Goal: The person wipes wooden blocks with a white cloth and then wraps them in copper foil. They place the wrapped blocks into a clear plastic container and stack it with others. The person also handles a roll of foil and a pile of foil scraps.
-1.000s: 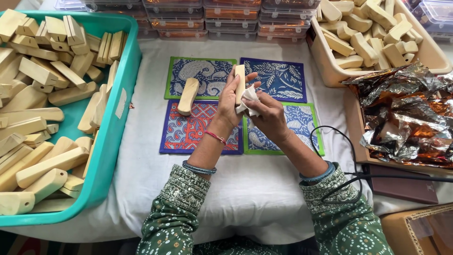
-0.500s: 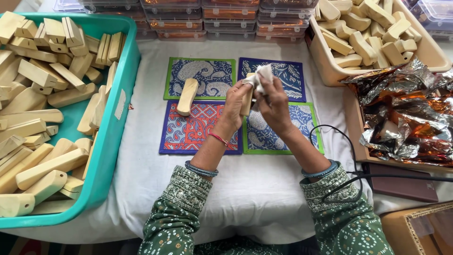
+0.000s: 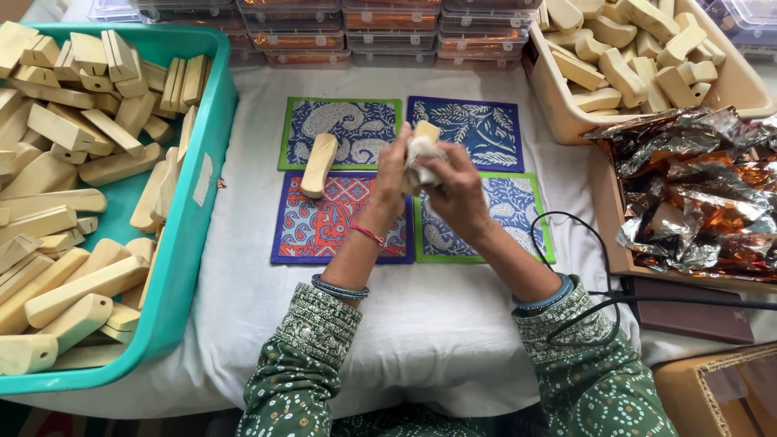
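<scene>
Left of the hands: a teal plastic tub heaped with pale wooden blocks, its wall beside the mats.
Right of the hands: a beige plastic bin of similar wooden pieces, with crumpled silver-and-orange foil wrapping in a tray below it.
Far edge: a row of clear plastic lidded boxes.
Under the hands: four patterned square fabric mats on the white-clothed surface; a black cable loops near the right forearm.
Loose piece: one pale rounded wooden block lies across the two left mats, long axis running near to far, just left of the left hand.
Held piece: a pale wooden block is raised above the mats between both hands, upright, its top end pointing away from the person; only that end shows.
Left hand: grip pressed closed on the held block.
Right hand: grip pinching a small white cloth against the block.
</scene>
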